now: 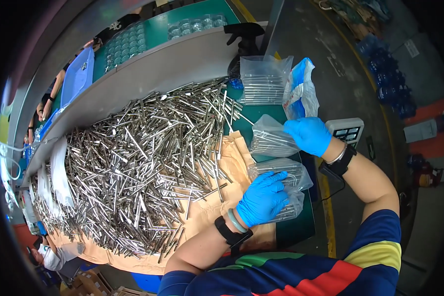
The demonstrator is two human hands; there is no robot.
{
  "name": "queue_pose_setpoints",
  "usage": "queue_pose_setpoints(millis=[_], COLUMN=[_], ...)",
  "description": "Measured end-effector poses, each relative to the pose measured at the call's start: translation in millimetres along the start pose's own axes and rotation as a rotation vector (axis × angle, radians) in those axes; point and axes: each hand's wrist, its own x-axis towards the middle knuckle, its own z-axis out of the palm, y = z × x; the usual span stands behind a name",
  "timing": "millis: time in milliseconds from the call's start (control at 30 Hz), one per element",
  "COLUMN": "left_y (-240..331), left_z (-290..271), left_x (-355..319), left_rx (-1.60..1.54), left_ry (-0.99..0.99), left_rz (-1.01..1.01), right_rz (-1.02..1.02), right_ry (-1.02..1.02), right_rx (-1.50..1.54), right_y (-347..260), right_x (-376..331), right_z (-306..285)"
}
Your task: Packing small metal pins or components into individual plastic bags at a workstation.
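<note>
My right hand [308, 135], in a blue glove, pinches the edge of a clear plastic bag [274, 140] holding thin metal rods. Lower and to the left, my left hand [263, 200], gloved too, lies over another clear bag of rods [293, 172], its fingers loosely extended. A further filled bag [290, 206] shows partly beneath that hand. Farther off, a bag of neatly lined-up rods [266, 86] lies by the table edge. To the left spreads a large heap of loose metal rods [143, 163].
Brown paper [232, 158] lies under the heap. Beyond my right hand are a blue-and-white plastic packet [301, 89] and a digital scale [348, 129]. A black spray bottle [244, 37] stands by the metal divider [167, 61]. Across it, another person's hands [43, 109] are near a blue tray [79, 74].
</note>
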Motion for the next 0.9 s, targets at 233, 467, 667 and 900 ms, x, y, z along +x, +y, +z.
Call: queue_pose_setpoints(millis=[233, 467, 667, 900], left_y=[4, -2, 0, -1], left_z=[0, -4, 2, 4], left_x=[-7, -4, -7, -6], left_rx=[0.028, 0.049, 0.039, 0.020], left_ry=[0.041, -0.015, -0.031, -0.004], left_rz=[-0.026, 0.009, -0.007, -0.001], right_rz=[-0.228, -0.301, -0.269, -0.034], right_ry=[0.086, 0.164, 0.247, 0.180], right_rx=[-0.081, -0.087, -0.091, 0.123], right_y=[12, 45, 53, 48], right_x=[23, 69, 82, 78], right_z=[-59, -38, -23, -27])
